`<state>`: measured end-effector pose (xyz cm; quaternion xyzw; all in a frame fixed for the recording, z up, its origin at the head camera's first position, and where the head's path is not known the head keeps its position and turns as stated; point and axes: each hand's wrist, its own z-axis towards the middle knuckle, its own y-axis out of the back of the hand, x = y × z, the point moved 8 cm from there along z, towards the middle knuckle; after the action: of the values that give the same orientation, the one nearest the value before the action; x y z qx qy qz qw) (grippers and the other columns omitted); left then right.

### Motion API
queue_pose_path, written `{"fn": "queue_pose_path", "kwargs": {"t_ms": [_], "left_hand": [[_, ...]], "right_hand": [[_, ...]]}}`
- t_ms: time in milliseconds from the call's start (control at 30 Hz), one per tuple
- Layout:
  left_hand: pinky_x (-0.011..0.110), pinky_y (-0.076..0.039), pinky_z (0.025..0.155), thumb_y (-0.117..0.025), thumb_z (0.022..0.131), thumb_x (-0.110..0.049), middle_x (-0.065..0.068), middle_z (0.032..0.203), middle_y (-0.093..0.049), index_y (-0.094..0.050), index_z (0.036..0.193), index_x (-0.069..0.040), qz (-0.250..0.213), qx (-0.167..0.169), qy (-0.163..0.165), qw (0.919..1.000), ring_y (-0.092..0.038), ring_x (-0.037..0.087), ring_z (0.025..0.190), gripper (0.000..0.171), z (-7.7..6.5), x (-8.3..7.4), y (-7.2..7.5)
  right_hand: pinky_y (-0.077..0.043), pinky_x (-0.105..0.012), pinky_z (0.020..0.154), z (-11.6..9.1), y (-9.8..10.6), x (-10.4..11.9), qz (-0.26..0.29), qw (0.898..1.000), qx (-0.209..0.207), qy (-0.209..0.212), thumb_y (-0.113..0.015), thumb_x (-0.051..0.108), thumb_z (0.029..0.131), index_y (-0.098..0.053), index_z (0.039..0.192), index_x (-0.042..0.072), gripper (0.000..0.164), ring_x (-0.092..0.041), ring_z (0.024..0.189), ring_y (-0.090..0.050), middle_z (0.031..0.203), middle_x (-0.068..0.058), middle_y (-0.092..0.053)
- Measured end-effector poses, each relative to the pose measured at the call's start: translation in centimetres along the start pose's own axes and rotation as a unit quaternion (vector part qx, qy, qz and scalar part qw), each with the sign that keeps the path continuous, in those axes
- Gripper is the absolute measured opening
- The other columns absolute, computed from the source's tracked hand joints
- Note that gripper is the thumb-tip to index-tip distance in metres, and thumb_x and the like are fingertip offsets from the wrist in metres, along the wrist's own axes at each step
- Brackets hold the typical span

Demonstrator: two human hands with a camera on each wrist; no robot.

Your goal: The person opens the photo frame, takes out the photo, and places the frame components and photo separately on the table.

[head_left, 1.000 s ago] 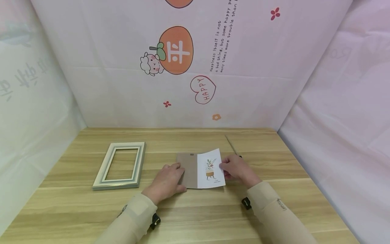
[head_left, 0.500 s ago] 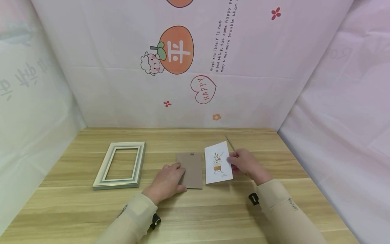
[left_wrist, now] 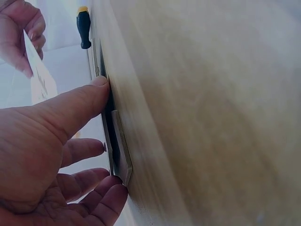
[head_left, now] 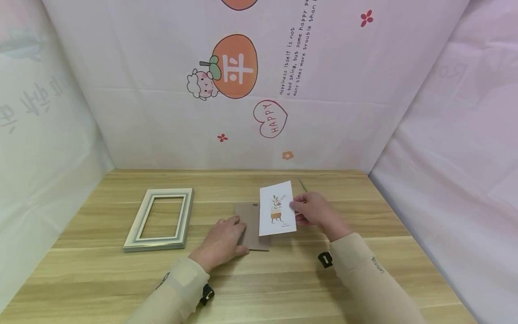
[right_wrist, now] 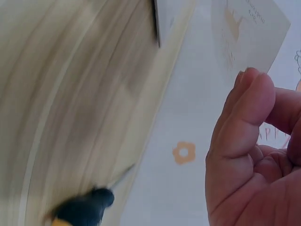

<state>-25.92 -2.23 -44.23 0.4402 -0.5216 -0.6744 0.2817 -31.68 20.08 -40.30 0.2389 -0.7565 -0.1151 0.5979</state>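
Observation:
A white card [head_left: 277,209] printed with a potted plant is raised above the table, partly over a brown backing board [head_left: 251,220]. My right hand [head_left: 317,213] pinches the card's right edge between thumb and fingers. The card also shows at the top of the right wrist view. On the left side of the board lies my left hand [head_left: 222,240], thumb at the near edge and fingers at the left edge, holding it. The left wrist view shows the board [left_wrist: 107,132] edge-on, with a thin angled piece [left_wrist: 122,153] beside it.
A cream and grey picture frame [head_left: 141,243] lies on the wooden table [head_left: 259,288] at the left. A screwdriver [left_wrist: 83,28] with a black and yellow handle lies to the right, mostly behind my right hand. White printed cloth walls [head_left: 170,126] enclose the table.
My right hand has lifted the card off the board, carried it right, then brought it back left and partly over the board. My left hand and the board have stayed put.

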Motion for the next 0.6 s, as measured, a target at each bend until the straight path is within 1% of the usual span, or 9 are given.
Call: {"fn": "queue_pose_path", "kwargs": {"t_ms": [133,267,333,500,600], "left_hand": [[0.049,-0.044,0.100,-0.077,0.079,-0.042,0.024,0.140,-0.051,-0.058,0.130,0.000,-0.010,-0.005,-0.002,0.9999,-0.051,0.038,0.119,0.068,0.0,0.0,0.1],[0.049,-0.043,0.101,-0.080,0.076,-0.039,0.026,0.137,-0.052,-0.055,0.131,0.004,-0.023,-0.014,-0.001,0.9996,-0.052,0.039,0.120,0.074,0.0,0.2,0.2],[0.048,-0.045,0.099,-0.082,0.074,-0.037,0.024,0.131,-0.056,-0.054,0.129,0.005,-0.036,-0.021,0.001,0.9991,-0.055,0.037,0.115,0.075,0.0,0.3,0.2],[0.045,-0.049,0.091,-0.088,0.064,-0.029,0.016,0.115,-0.063,-0.051,0.128,0.001,-0.080,-0.039,0.008,0.9960,-0.058,0.028,0.102,0.080,0.1,0.6,0.4],[0.044,-0.050,0.089,-0.089,0.061,-0.026,0.014,0.113,-0.064,-0.050,0.131,0.000,-0.091,-0.043,0.011,0.9948,-0.059,0.027,0.100,0.085,0.2,0.7,0.5]], "right_hand": [[-0.056,-0.033,0.066,0.5,-1.4,0.5,0.006,1.000,0.003,0.000,-0.060,0.018,0.094,-0.057,0.120,-0.004,0.034,-0.024,0.076,-0.061,0.094,-0.015,-0.060],[-0.056,-0.034,0.065,1.0,-2.6,0.7,0.012,1.000,0.003,0.003,-0.061,0.017,0.093,-0.059,0.118,-0.004,0.033,-0.022,0.074,-0.061,0.092,-0.014,-0.061],[-0.056,-0.035,0.065,1.2,-3.1,0.8,0.009,1.000,0.007,0.005,-0.061,0.016,0.092,-0.060,0.118,-0.004,0.032,-0.021,0.072,-0.061,0.090,-0.014,-0.062],[-0.056,-0.034,0.065,1.7,-4.5,0.9,-0.009,1.000,0.019,0.001,-0.061,0.017,0.093,-0.063,0.117,-0.001,0.031,-0.021,0.072,-0.060,0.087,-0.013,-0.063],[-0.055,-0.032,0.062,1.9,-5.2,0.9,-0.013,1.000,0.026,-0.001,-0.061,0.016,0.092,-0.063,0.115,-0.001,0.029,-0.021,0.072,-0.060,0.085,-0.013,-0.063]]}}
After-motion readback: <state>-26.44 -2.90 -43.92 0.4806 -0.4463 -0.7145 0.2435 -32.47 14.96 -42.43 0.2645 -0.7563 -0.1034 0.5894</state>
